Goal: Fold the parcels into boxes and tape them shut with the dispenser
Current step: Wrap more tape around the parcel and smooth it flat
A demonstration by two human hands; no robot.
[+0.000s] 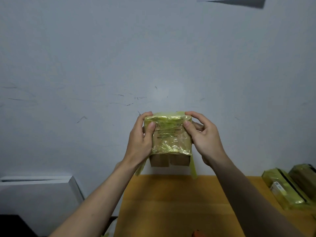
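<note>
- Small cardboard box (pixel 168 137) held up in the air above the far edge of the counter (pixel 171 202), in front of a pale wall (pixel 119 57).
- Box wrapped in yellow-green tape; bare cardboard flaps show at its lower end; contents not visible.
- Left hand (pixel 142 139) grips box's left side, thumb on the near face.
- Right hand (pixel 203 135) grips right side, thumb on the near face.
- Loose tape strips (pixel 194 168) hang below the box.
- Two more yellow-wrapped parcels (pixel 287 189) lie on the counter at right.

Packing room: scuffed white wall (pixel 119 57), cardboard-topped table (pixel 171 202), yellow-taped parcels (pixel 289 190).
</note>
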